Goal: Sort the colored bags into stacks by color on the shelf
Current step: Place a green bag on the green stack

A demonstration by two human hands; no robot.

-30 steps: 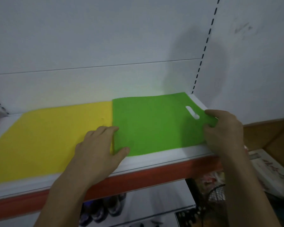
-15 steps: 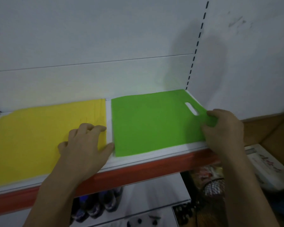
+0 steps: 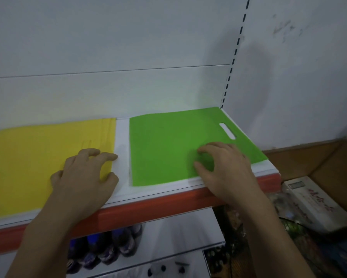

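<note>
Left bag (image 3: 38, 157) and right bag (image 3: 164, 147) lie on the shelf (image 3: 121, 141) (apart, not touching).

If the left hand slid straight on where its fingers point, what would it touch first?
The left hand, resting on the yellow bag, points forward and right. First comes the bare white strip of shelf, then probably the green bag, though the angle is uncertain.

A white shelf (image 3: 121, 137) with an orange-red front edge stands against a white back panel (image 3: 108, 37), a slotted upright (image 3: 231, 65) at its right end. Beyond it are a smudged white wall (image 3: 308, 77) and a brown cardboard box (image 3: 318, 157); dark bottles (image 3: 100, 247) crowd the dim lower shelf (image 3: 192, 259).
</note>
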